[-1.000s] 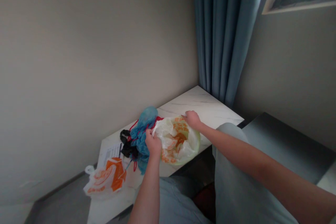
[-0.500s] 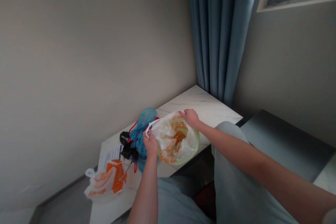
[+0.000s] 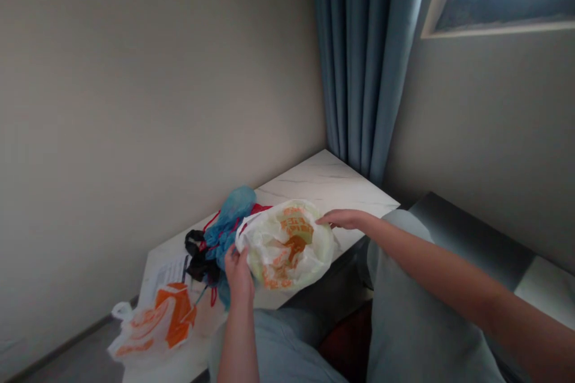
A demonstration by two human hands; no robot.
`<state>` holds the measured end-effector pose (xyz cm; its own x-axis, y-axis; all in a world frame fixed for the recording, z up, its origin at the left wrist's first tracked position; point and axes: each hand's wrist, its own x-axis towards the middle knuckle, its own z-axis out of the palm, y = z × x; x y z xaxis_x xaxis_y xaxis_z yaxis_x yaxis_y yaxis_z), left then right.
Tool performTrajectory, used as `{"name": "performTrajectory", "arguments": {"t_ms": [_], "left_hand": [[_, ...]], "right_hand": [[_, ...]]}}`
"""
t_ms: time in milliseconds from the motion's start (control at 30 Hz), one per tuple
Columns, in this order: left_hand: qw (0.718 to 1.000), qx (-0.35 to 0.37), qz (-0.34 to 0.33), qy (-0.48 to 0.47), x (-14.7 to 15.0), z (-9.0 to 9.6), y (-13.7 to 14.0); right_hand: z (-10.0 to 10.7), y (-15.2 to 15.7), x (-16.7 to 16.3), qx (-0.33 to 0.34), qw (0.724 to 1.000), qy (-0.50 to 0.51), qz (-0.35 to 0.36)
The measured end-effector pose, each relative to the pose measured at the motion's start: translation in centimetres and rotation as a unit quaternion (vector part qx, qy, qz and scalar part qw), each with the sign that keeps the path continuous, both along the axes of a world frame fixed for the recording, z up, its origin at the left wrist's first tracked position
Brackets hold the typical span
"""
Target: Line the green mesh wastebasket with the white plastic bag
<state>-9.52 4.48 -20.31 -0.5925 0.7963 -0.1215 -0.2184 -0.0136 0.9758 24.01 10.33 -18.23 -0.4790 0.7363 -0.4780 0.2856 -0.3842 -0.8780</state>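
Note:
A white plastic bag [image 3: 294, 245] with orange print lines a round, pale green container, whose wall shows faintly through the film. Its mouth faces up towards me, and the container's exact kind is hidden by the bag. My left hand [image 3: 239, 269] is closed on the bag's edge at the left side of the rim. On the opposite side, my right hand [image 3: 345, 219] has its fingers stretched out, with the fingertips touching the bag at the rim. Just beyond my left hand lies a heap of blue plastic bags [image 3: 224, 230] with red drawstrings.
Black crumpled plastic [image 3: 197, 260] lies against the blue heap. Another white-and-orange bag [image 3: 157, 326] rests at the table's left end near a printed sheet [image 3: 168, 275]. The marbled white table [image 3: 330, 176] meets the wall and a blue curtain [image 3: 359, 72]. My knees are close to its front edge.
My right hand has moved from the far top edge of the bag down to the right rim, its fingers straightening. The bag's mouth now sits rounder over the container. The view has shifted slightly.

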Motion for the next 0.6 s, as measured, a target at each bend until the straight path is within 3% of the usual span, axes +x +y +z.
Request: {"name": "performTrajectory", "arguments": {"t_ms": [167,300,600], "left_hand": [[0.989,-0.072,-0.063,-0.115,1.0,-1.6,-5.0],[0.978,-0.096,-0.135,-0.129,1.1,-1.3,-8.0],[0.968,-0.087,-0.201,-0.125,0.8,-0.4,-9.8]], "right_hand": [[-1.0,-0.7,1.5,-0.036,0.997,0.065,0.012],[-0.6,-1.5,2.7,-0.033,0.996,0.081,-0.003],[1.4,-1.9,4.0,-0.056,0.997,0.044,0.023]]}}
